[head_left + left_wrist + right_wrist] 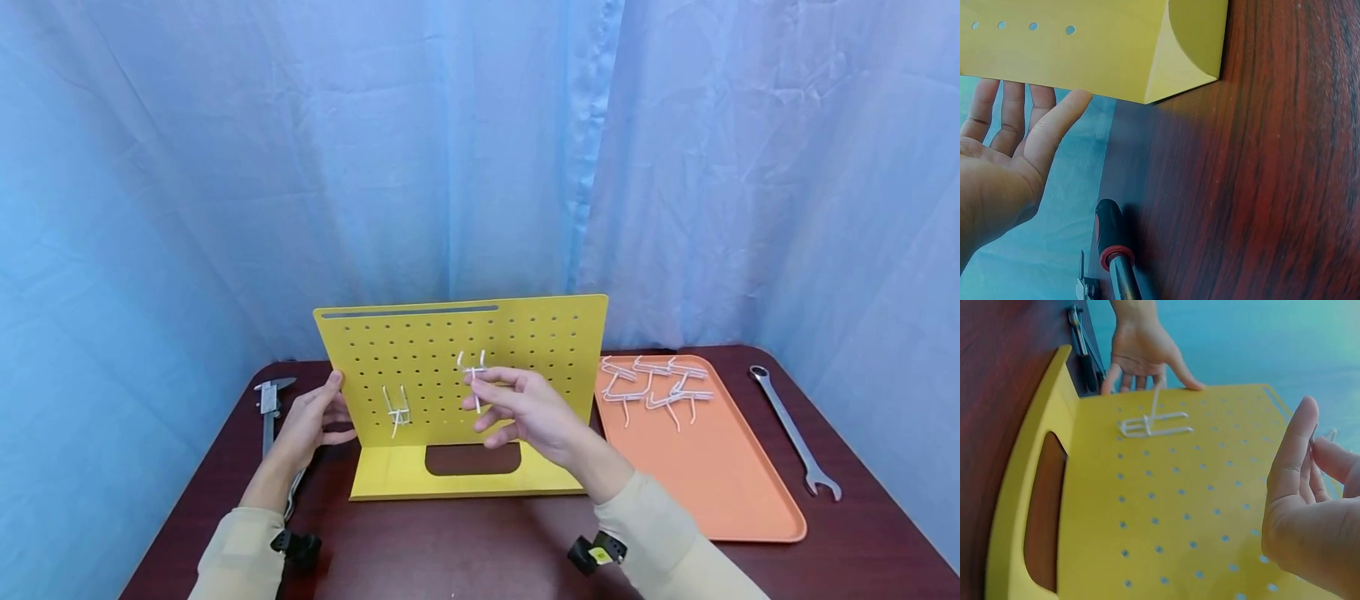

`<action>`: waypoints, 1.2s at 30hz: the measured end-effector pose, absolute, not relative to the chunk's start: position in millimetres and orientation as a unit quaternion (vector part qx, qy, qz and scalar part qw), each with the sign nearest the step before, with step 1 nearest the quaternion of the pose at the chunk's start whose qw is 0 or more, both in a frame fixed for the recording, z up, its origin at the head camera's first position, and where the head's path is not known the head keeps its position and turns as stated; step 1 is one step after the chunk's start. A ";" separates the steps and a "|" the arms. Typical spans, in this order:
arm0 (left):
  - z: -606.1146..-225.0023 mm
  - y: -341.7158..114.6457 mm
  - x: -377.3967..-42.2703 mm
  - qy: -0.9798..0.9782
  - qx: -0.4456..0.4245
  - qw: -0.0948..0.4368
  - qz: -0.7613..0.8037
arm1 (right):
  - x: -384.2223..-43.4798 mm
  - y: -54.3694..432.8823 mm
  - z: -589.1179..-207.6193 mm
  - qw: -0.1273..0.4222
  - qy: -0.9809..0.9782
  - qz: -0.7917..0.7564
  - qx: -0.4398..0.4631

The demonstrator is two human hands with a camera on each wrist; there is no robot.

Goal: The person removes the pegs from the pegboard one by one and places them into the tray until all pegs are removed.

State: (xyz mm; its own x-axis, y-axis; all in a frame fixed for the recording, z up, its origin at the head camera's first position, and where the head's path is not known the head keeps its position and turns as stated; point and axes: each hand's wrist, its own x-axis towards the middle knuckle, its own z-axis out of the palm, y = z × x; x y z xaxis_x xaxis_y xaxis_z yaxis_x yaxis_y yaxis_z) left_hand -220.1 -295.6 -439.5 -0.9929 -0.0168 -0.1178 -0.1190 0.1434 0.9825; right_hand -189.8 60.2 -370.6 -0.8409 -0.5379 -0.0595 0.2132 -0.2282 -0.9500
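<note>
A yellow pegboard point(540, 350) stands upright on its folded base. My left hand point(309, 425) holds its left edge, thumb at the edge and fingertips partly hidden behind the board in the left wrist view. In front of the board's middle, my right hand point(528, 412) pinches a white wire pegboard hook point(474, 375) between thumb and index finger, prongs pointing up. The right wrist view shows that hand point(1310, 500) from the side, the hook mostly hidden by fingers. Another white hook point(397, 414) is at the board's lower left, its arm sticking out.
On the right, an orange tray point(720, 492) carries several white hooks point(660, 392) at its far end. Beyond it lies a combination wrench point(795, 433). Left of the board are a caliper point(267, 408) and a tool with a black-and-red handle point(1110, 231).
</note>
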 end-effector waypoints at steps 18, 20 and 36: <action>-439.5 -294.3 -220.1 0.756 -0.045 0.038 0.652 | -181.7 156.3 -362.4 0.132 0.654 -0.730 -0.148; -439.3 -294.2 -219.3 0.758 -0.046 0.037 0.650 | -181.9 166.8 -363.6 0.123 0.661 -0.725 -0.148; -441.1 -294.5 -219.9 0.754 -0.050 0.034 0.654 | -176.9 239.1 -388.1 0.081 0.746 -0.654 -0.102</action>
State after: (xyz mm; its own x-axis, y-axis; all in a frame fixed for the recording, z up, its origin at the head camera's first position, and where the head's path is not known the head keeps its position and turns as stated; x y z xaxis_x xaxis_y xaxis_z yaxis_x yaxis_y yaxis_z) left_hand -219.9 -294.5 -441.1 -0.9925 -0.0311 -0.1179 -0.1211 0.1396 0.9828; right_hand -176.9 239.1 -388.1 -0.9663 -0.2571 0.0128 -0.0464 0.1250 -0.9911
